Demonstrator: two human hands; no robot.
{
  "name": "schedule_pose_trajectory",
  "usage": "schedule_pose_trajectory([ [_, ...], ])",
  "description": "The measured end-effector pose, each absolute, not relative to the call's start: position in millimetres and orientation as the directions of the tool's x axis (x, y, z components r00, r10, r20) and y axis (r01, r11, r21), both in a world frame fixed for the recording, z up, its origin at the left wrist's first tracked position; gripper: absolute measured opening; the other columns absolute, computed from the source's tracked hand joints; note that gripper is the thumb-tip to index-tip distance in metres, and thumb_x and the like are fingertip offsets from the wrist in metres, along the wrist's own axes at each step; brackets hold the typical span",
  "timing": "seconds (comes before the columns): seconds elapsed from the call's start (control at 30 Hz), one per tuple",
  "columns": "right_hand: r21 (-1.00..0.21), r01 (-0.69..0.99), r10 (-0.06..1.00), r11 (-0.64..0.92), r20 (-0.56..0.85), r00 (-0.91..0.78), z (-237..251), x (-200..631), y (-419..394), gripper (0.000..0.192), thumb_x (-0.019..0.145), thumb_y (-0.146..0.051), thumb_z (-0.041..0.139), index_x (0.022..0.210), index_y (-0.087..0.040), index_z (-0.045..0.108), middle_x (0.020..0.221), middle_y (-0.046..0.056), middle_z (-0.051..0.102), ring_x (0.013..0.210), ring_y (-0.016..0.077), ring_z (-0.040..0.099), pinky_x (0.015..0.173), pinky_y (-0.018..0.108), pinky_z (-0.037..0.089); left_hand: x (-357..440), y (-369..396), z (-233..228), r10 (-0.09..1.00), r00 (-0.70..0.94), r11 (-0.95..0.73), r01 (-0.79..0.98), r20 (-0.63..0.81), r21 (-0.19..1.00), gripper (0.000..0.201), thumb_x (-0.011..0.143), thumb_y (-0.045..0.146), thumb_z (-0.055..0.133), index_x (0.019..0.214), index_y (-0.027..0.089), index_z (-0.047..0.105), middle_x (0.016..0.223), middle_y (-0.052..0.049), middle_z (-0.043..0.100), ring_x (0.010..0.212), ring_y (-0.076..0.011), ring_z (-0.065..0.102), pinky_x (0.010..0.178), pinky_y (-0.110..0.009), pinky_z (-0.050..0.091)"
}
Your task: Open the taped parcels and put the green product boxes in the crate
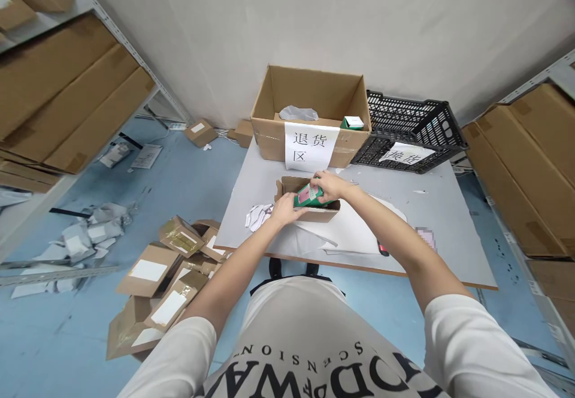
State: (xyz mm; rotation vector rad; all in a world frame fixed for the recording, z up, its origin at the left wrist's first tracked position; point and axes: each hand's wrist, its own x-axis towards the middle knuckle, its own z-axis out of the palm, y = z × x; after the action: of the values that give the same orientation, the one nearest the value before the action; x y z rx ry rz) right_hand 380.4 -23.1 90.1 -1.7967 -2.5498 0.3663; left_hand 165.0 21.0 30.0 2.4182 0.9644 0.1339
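Observation:
A small open cardboard box (314,213) sits on the grey table (449,230) in front of me. Over its opening I hold a green packet with a pink label (308,196). My left hand (284,208) grips the packet's near left end, next to the box's left flap. My right hand (330,185) holds the packet's far right end from above. White wrapping sheets (345,230) lie under and beside the small box.
A large open carton (309,116) with a white paper sign stands at the table's far edge, a green box (353,123) inside it. A black plastic crate (411,134) sits to its right. Small parcels (175,278) pile on the blue floor at left. Shelves with cartons flank both sides.

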Motion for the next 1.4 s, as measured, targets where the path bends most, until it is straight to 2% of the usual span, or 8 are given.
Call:
schedule_pose_trajectory([
  [0.1,-0.208,0.922,0.931,0.327,-0.099,-0.352,82.5,374.3,-26.0,0.056,0.061,-0.027,0.070,0.112,-0.016,0.050,0.104,0.012,0.054,0.095,0.0274,0.050,0.084,0.039,0.038,176.2,28.1,38.5,0.673,0.739,-0.575,0.561,-0.047,0.596,0.065,0.075,0.038,0.061,0.132,0.013,0.041,0.132,-0.014,0.051,0.119,-0.0277,0.051,0.098,-0.036,0.041],
  [0.23,-0.254,0.920,0.947,0.297,-0.041,-0.317,80.9,367.9,-27.8,0.062,0.060,-0.024,0.071,0.115,-0.017,0.044,0.106,0.011,0.052,0.100,0.0288,0.049,0.084,0.041,0.041,199.0,38.9,52.9,0.559,0.827,-0.631,0.472,-0.061,0.615,0.071,0.063,0.020,0.067,0.129,0.013,0.043,0.118,-0.014,0.060,0.107,-0.0303,0.059,0.086,-0.036,0.048],
  [0.57,-0.475,0.813,0.941,0.336,0.138,-0.308,118.4,367.1,-22.8,0.090,0.058,-0.026,0.077,0.135,-0.018,0.032,0.124,0.014,0.045,0.116,0.0308,0.046,0.096,0.046,0.041,212.9,45.5,60.3,0.605,0.795,-0.576,0.389,0.054,0.718,0.072,0.051,0.034,0.079,0.111,0.016,0.045,0.101,-0.010,0.063,0.095,-0.0312,0.062,0.076,-0.037,0.049],
  [0.73,-0.703,0.674,0.962,0.228,0.268,-0.046,118.0,387.7,-43.6,0.120,0.056,-0.052,0.079,0.148,-0.024,0.007,0.148,0.015,0.023,0.137,0.0330,0.024,0.108,0.051,0.026,205.7,46.8,50.5,0.611,0.772,-0.543,0.248,0.176,0.802,0.062,0.056,0.033,0.076,0.109,0.021,0.046,0.100,-0.006,0.065,0.091,-0.0249,0.063,0.075,-0.035,0.051],
  [0.83,-0.813,0.572,0.981,0.110,0.180,0.068,99.1,394.5,-60.1,0.133,0.050,-0.060,0.079,0.149,-0.023,-0.002,0.153,0.016,0.013,0.140,0.0346,0.015,0.110,0.053,0.020,202.8,47.8,48.5,0.608,0.760,-0.517,0.162,0.227,0.840,0.066,0.056,0.029,0.076,0.113,0.021,0.044,0.106,-0.006,0.064,0.094,-0.0227,0.063,0.079,-0.035,0.050],
  [0.93,-0.854,0.515,0.994,0.071,0.104,0.034,85.2,390.5,-71.8,0.129,0.048,-0.055,0.082,0.148,-0.021,0.008,0.151,0.018,0.022,0.137,0.0346,0.026,0.110,0.050,0.023,203.9,45.1,56.1,0.597,0.758,-0.538,0.133,0.264,0.833,0.068,0.054,0.029,0.078,0.114,0.019,0.046,0.107,-0.007,0.064,0.096,-0.0233,0.063,0.081,-0.034,0.050],
  [1.13,-0.850,0.516,0.964,0.104,0.214,0.157,124.3,396.1,-94.0,0.091,0.056,-0.045,0.079,0.133,-0.021,0.037,0.130,0.013,0.050,0.117,0.0281,0.050,0.090,0.040,0.048,226.8,29.8,102.9,0.470,0.813,-0.614,0.022,0.344,0.789,0.075,0.060,0.032,0.076,0.125,0.018,0.041,0.114,-0.008,0.062,0.102,-0.0232,0.061,0.087,-0.032,0.048],
  [1.4,-0.732,0.681,0.856,0.030,0.370,0.360,177.8,433.8,-153.6,0.080,0.051,-0.041,0.082,0.120,-0.020,0.048,0.104,0.006,0.060,0.096,0.0260,0.059,0.080,0.040,0.051,267.7,-0.5,155.5,0.268,0.869,-0.643,-0.160,0.416,0.749,0.112,0.060,0.050,0.076,0.147,0.021,0.011,0.150,-0.012,0.027,0.135,-0.0318,0.031,0.109,-0.042,0.033],
])
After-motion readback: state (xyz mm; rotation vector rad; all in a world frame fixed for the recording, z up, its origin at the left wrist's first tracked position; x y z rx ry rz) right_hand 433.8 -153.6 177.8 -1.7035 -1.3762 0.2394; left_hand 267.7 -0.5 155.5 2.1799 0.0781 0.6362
